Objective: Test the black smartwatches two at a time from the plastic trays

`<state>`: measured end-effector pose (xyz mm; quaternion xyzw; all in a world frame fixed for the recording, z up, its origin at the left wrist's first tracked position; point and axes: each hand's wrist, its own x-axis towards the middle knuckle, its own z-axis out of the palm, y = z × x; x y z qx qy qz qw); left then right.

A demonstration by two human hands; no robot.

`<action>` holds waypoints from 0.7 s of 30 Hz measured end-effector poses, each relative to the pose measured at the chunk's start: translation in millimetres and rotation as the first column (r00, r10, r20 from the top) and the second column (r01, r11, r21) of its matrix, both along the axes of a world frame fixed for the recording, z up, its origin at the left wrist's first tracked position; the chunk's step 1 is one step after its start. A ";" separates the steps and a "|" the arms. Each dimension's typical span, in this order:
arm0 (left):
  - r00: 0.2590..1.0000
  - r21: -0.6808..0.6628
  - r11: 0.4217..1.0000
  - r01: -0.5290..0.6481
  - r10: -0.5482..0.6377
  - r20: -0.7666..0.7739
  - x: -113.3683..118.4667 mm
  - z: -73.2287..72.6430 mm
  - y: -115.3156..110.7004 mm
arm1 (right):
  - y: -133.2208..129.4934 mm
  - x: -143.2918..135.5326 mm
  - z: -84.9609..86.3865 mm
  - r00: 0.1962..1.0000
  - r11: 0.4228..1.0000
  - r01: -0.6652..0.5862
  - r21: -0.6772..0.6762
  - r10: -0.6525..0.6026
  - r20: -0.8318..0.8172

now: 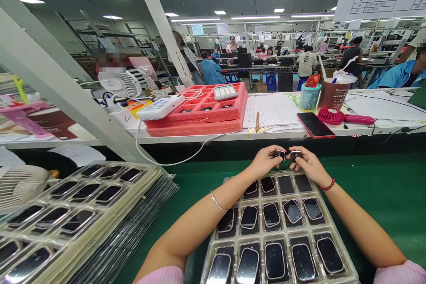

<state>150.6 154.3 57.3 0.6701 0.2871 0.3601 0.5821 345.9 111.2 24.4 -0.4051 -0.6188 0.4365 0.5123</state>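
Observation:
My left hand (269,159) is closed on a small dark-faced watch case (278,154), fingers wrapped round its edges. Close beside it, my right hand (304,162) pinches a second watch case (296,155), its thumb over the lower part. Both are held up over the far edge of a clear plastic tray (260,236). Rows of watch cases, such as one with a pale rim (274,260), lie in the tray's compartments. Two compartments at the far right of the back row show only dark lining (302,183).
Stacked trays (109,224) of watch cases stand at the left on the green bench (376,177). The shelf (213,137) ahead bears red foam trays (199,120), papers (271,108), a phone (315,124), a pink fan (331,116) and cups. A slanted white post rises at the left.

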 end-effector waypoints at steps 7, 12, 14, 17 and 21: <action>0.997 0.057 0.998 -0.029 0.033 -0.064 0.1 0.6 0.7 | -0.1 -0.9 -0.6 1.000 1.000 0.001 0.013 -0.001 -0.002; 0.997 0.055 0.998 -0.032 0.035 -0.062 -0.1 0.6 0.0 | 0.1 -1.2 0.5 1.000 1.000 -0.004 0.010 0.004 -0.007; 0.999 0.045 0.999 -0.024 0.026 -0.041 -0.3 1.4 -1.0 | 0.0 -1.4 0.9 1.000 1.000 0.004 -0.001 -0.004 -0.008; 1.000 0.034 0.999 -0.010 0.011 -0.014 -0.9 4.1 -2.9 | -1.0 -2.0 1.4 1.000 1.000 0.023 -0.020 -0.023 -0.005; 1.000 0.020 1.000 0.006 -0.006 -0.015 -1.2 9.2 -6.1 | -2.4 -2.8 2.7 1.000 1.000 0.025 -0.007 -0.025 0.010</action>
